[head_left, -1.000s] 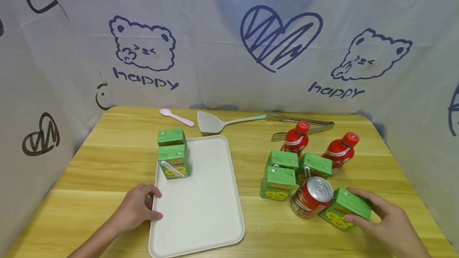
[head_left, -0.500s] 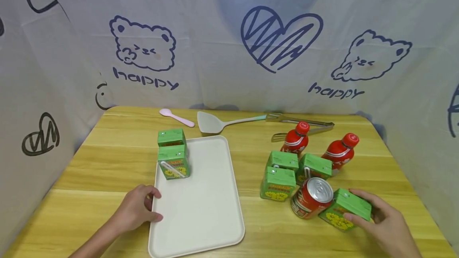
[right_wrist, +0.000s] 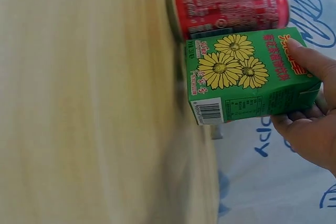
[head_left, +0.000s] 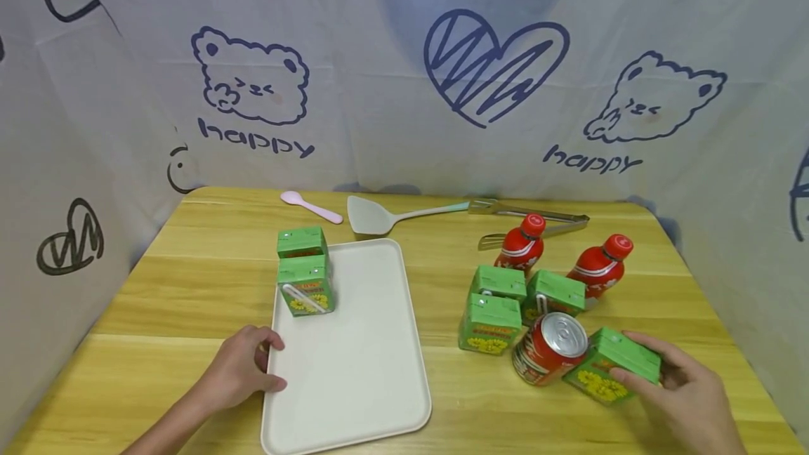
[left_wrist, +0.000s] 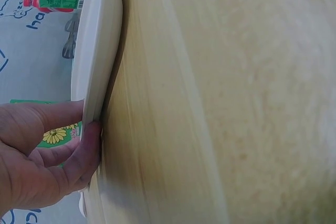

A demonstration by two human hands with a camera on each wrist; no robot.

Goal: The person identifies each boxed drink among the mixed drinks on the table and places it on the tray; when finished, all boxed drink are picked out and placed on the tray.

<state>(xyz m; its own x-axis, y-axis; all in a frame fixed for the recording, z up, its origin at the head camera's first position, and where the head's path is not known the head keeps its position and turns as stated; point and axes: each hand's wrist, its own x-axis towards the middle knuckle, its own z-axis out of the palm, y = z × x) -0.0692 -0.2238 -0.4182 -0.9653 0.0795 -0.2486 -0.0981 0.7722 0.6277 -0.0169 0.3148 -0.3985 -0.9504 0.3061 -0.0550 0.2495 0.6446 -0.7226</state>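
Note:
My left hand (head_left: 237, 367) pinches the left rim of a pale rectangular tray (head_left: 354, 364); in the left wrist view the thumb lies over the rim and fingers are against its outer side. Two green drink cartons (head_left: 306, 285) with straws stand one behind the other at the tray's far left corner. My right hand (head_left: 692, 388) grips another green carton (right_wrist: 236, 72), printed with yellow flowers, thumb on its front and fingers behind. That carton is slightly tilted, its lower edge close over the table, right beside a red drink can (head_left: 550, 350).
Left of and behind the can stand three more green cartons (head_left: 493, 325). Two red-capped bottles (head_left: 597, 269) rise behind them. Along the table's back lie a pink spoon (head_left: 312, 208), a pale spatula (head_left: 373, 218) and metal tongs (head_left: 531, 213). A printed cloth (head_left: 366, 90) hangs behind the table.
The carton in my right hand has shifted slightly right and up and tilted a little, the hand moving with it. My left hand and the tray stay in place.

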